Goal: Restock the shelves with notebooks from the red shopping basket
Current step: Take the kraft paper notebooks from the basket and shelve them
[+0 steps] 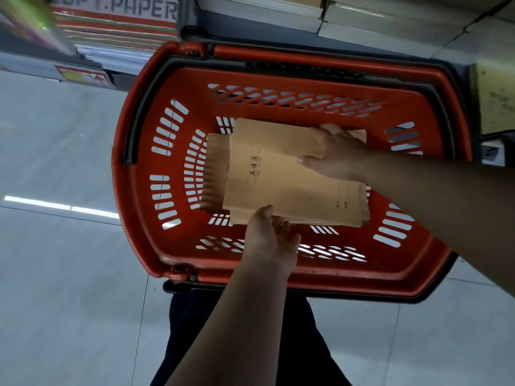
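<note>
Down in the middle of the frame, a red plastic shopping basket [145, 168] holds a stack of thin brown paper notebooks [278, 185]. The right hand [331, 157] grips the stack's far edge, thumb on top. The left hand [270, 240] holds its near edge, fingers tucked under.

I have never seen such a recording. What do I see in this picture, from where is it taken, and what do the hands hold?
No machine here: a person wears a camera on the head, looking down at their own arms. A red basket stands on the floor before a shelf. Inside lie brown notebooks. The left hand grips the near edge of the upper stack; the right hand holds its far side, thumb on the cover. One more notebook lies underneath.
</note>
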The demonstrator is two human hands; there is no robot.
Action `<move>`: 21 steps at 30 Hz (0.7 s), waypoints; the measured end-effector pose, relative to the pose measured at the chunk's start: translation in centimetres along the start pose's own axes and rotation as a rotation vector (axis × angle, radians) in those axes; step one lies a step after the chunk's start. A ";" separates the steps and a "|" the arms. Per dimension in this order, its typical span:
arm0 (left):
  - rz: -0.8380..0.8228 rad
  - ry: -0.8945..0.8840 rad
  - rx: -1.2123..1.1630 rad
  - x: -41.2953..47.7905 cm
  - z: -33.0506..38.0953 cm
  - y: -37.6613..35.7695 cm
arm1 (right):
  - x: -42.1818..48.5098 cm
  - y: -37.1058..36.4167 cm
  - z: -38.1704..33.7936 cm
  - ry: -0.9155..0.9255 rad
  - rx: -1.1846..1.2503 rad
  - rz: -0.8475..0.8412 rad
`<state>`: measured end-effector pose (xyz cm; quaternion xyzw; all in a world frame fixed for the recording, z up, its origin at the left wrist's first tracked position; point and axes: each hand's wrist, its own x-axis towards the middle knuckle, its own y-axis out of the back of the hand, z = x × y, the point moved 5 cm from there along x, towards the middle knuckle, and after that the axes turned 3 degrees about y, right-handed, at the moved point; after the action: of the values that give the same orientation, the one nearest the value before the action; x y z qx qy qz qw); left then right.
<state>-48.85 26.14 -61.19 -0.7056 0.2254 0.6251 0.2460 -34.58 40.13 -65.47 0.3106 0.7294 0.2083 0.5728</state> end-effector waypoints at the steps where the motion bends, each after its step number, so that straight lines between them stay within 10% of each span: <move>1: 0.003 -0.019 0.040 0.1 0.3 -0.1 | -0.1 0.1 0.3 -0.007 0.002 0.006; 21: -0.219 -0.073 0.046 -1.8 1.1 -5.2 | -1.4 0.8 1.4 -0.033 0.175 0.085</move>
<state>-46.66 30.94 -59.13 -0.6969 0.1521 0.6145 0.3370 -32.85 39.72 -64.32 0.3934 0.7215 0.1627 0.5461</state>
